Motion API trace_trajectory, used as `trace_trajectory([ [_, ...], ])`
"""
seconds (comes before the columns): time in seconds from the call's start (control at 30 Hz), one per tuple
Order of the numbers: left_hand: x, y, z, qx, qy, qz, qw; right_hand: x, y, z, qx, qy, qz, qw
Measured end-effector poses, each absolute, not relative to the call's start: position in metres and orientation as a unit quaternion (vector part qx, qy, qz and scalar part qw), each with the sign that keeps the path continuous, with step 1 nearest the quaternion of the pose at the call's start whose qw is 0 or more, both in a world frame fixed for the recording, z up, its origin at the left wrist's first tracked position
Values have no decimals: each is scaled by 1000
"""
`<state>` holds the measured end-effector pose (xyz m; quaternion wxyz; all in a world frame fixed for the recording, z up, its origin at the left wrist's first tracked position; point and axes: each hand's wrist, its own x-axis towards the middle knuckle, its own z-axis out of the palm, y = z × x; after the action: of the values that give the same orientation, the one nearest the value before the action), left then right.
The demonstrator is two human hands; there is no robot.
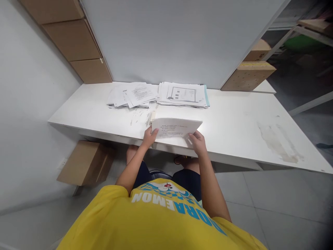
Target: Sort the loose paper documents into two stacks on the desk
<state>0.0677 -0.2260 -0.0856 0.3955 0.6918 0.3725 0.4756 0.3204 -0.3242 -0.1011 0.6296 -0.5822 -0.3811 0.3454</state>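
A small stack of printed paper sheets point(173, 128) stands tilted at the front edge of the white desk, its text side facing me. My left hand point(150, 136) is closed on its left end, thumb on the near face. On the right end my right hand point(198, 141) grips the same sheets, thumb also in front. The fingers behind the paper are hidden. Just beyond my left hand lies a small cream-coloured object point(153, 116), perhaps a stapler, partly covered by the sheets.
Farther back on the desk point(234, 121) lie a loose paper pile point(139, 94) and a neater paper stack point(183, 94). Cardboard boxes point(85, 41) rise at the left, and another box point(249, 74) stands at the right. A carton point(80, 163) sits below the desk.
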Motion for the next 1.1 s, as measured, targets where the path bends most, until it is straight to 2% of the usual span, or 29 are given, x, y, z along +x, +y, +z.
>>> trace_trajectory([
  [0.13,47,-230,-78,694,379,480,380,313,-330,-88,-580,-394,343,625],
  [0.27,11,-224,-71,707,413,442,367,292,-344,-79,-585,-411,406,570],
  [0.4,-15,-207,-77,747,477,362,288,275,-353,-85,-600,-387,456,531],
  [0.57,-6,-192,-87,797,481,299,209,281,-352,-94,-637,-316,446,544],
  [0.77,23,-190,-67,829,509,175,152,296,-361,-75,-653,-250,477,533],
  [1.1,28,-195,-64,851,490,161,97,297,-355,-75,-662,-239,466,536],
])
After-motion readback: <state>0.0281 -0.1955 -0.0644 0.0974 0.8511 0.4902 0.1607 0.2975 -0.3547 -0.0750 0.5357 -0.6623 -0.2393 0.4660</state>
